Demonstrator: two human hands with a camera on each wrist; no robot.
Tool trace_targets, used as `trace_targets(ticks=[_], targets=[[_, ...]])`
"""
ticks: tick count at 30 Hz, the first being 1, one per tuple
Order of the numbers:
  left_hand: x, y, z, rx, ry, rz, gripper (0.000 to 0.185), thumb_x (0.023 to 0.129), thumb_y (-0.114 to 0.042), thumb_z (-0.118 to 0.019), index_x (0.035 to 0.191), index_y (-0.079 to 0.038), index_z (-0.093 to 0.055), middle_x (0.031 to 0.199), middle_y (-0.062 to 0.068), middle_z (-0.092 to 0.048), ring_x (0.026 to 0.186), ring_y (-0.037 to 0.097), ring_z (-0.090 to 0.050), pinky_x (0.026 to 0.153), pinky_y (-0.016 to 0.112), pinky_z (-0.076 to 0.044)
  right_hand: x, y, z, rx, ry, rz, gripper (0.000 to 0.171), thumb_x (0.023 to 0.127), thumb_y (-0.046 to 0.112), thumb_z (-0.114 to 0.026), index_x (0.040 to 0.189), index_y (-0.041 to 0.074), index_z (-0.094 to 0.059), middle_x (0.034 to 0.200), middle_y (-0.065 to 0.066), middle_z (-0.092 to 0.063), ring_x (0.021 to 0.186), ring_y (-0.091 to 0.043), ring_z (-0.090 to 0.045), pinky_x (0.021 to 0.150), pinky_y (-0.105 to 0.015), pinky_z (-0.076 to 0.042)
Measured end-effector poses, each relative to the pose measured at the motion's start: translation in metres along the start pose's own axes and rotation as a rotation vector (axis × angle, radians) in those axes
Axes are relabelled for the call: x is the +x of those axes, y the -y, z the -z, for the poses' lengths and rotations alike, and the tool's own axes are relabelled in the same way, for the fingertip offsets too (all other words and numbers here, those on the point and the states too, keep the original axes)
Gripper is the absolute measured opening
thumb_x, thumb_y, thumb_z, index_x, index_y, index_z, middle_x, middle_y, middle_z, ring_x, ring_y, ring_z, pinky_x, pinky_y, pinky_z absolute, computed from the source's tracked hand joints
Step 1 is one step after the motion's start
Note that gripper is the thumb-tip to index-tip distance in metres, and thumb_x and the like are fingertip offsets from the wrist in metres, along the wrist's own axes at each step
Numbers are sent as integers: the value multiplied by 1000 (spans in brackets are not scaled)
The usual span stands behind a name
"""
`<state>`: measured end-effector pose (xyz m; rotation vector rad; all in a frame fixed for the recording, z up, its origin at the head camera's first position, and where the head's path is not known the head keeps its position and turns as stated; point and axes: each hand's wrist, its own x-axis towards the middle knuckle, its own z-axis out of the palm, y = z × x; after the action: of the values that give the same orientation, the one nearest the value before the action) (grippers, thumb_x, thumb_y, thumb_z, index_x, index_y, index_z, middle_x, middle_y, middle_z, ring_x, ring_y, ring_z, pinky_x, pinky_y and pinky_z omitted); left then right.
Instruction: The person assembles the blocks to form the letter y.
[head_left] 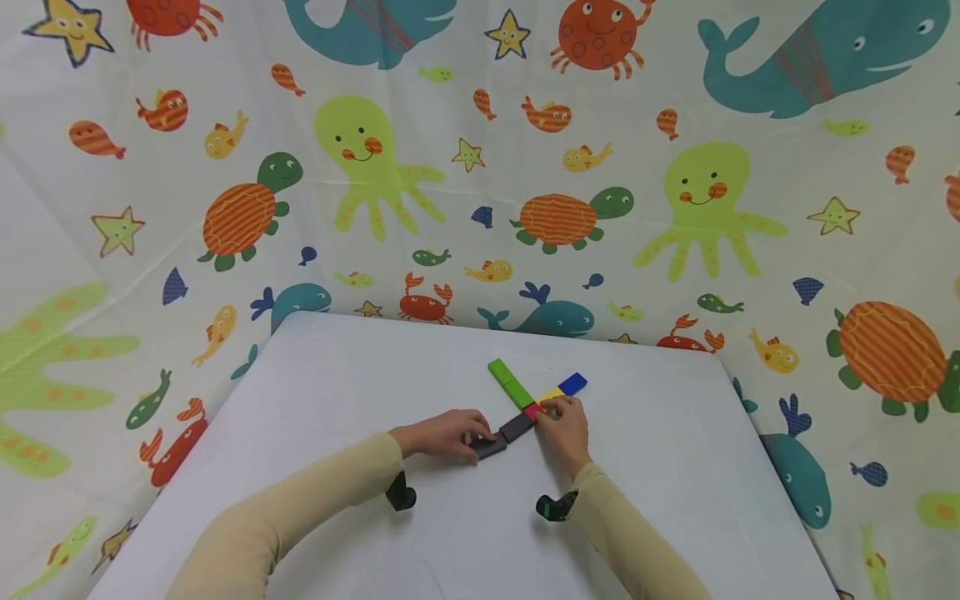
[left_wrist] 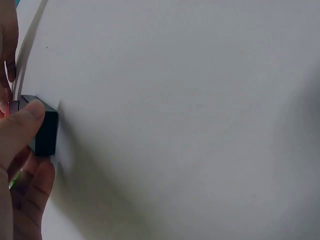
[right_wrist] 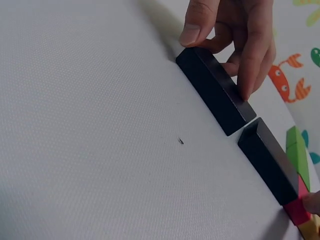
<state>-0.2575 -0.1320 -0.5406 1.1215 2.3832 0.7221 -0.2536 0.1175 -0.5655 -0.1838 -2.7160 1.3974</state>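
Observation:
On the white table several coloured blocks form a branching figure. My left hand (head_left: 446, 434) grips the outer black block (head_left: 491, 447) at its near end, thumb on one side and fingers on the other. A narrow gap parts it from a second black block (right_wrist: 270, 162), whose far end meets a red block (right_wrist: 297, 210). At that junction my right hand (head_left: 567, 429) pinches the red block, its fingertips also close to a yellow block (head_left: 552, 393). Two green blocks (head_left: 508, 385) branch off to the upper left. A blue block (head_left: 573, 383) ends the yellow arm.
A white cloth printed with sea animals (head_left: 555, 221) hangs behind and beside the table (head_left: 360, 375). Dark devices (head_left: 401, 492) are strapped at both wrists. A small dark speck (right_wrist: 181, 141) lies on the tabletop near the black blocks.

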Motion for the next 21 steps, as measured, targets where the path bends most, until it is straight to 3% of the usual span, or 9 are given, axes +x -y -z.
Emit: trace_targets(ticks=[6,13,21], targets=[[-4,-1,1,-17,-18,-20,37,87,-15,-75,122,-7,-68,123,5,-57,100,10,-58,83,21,-48,-3,4,1,11,2,-1,23,84,14,-74,102,0,-72,124,-18,-52,111,-35,-55,97,-47,-44],[-4,0,2,-59,27,-2,46,86,-13,-75,130,-7,-63,131,6,-55,97,10,-59,83,20,-49,-8,3,0,-1,-48,75,20,81,13,-74,96,-1,-72,116,-19,-54,102,-35,-56,89,-46,-47],[-3,1,-2,-111,16,27,46,85,-11,-76,129,-9,-63,129,3,-56,94,7,-58,83,21,-49,-6,2,-2,-8,-10,7,23,83,14,-75,101,0,-72,122,-19,-53,108,-34,-55,95,-47,-45]])
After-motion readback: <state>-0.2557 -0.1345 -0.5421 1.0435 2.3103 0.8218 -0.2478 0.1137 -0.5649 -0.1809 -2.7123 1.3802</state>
